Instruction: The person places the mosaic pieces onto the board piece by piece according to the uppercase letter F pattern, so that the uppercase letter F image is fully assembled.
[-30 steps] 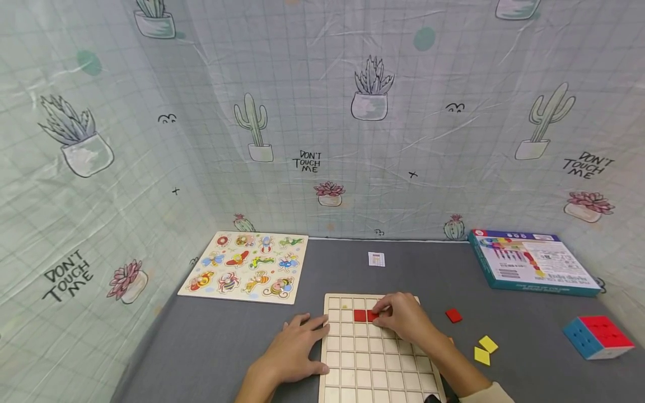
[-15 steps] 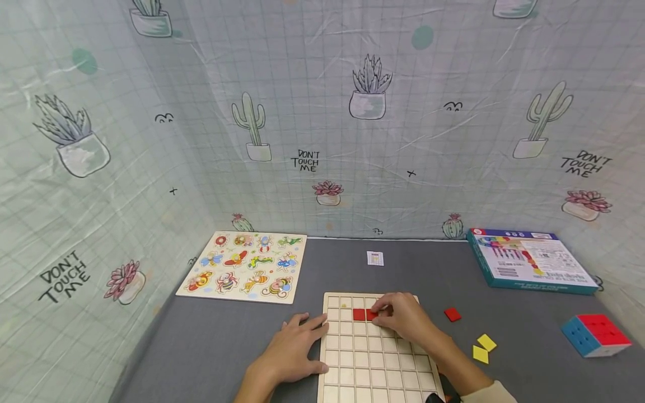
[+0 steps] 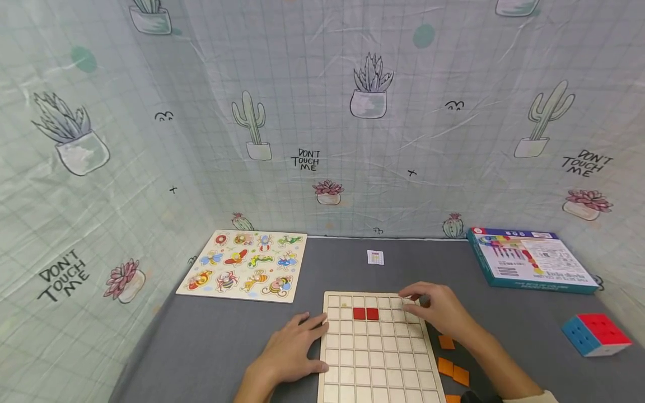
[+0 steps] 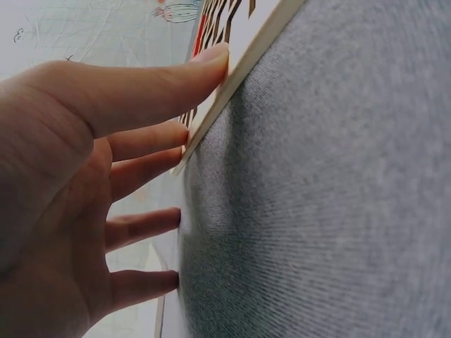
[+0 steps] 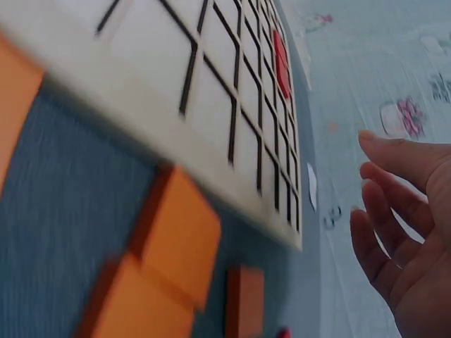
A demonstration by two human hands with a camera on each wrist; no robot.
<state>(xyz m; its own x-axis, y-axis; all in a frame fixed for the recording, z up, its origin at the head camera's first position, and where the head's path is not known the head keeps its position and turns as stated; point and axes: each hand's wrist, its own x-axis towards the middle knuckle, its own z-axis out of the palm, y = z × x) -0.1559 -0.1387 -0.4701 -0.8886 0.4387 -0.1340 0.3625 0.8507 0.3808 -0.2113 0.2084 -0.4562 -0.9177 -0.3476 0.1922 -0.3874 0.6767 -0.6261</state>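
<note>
Nearer the body than the right hand (image 3: 443,310), flat square orange tiles (image 3: 445,366) lie beside a pale wooden gridded board (image 3: 380,358). At its left edge the left hand (image 3: 289,351) rests with fingers spread, thumb touching the rim. Well to the right hand's right sits a red, blue and white cube (image 3: 596,334). Over the board's far right corner the right hand hangs, thumb and forefinger apart; left of it, two flat square red tiles (image 3: 359,313) fill neighbouring cells. Beyond that grip, rightward, lies a flat teal-sided box (image 3: 534,260).
</note>
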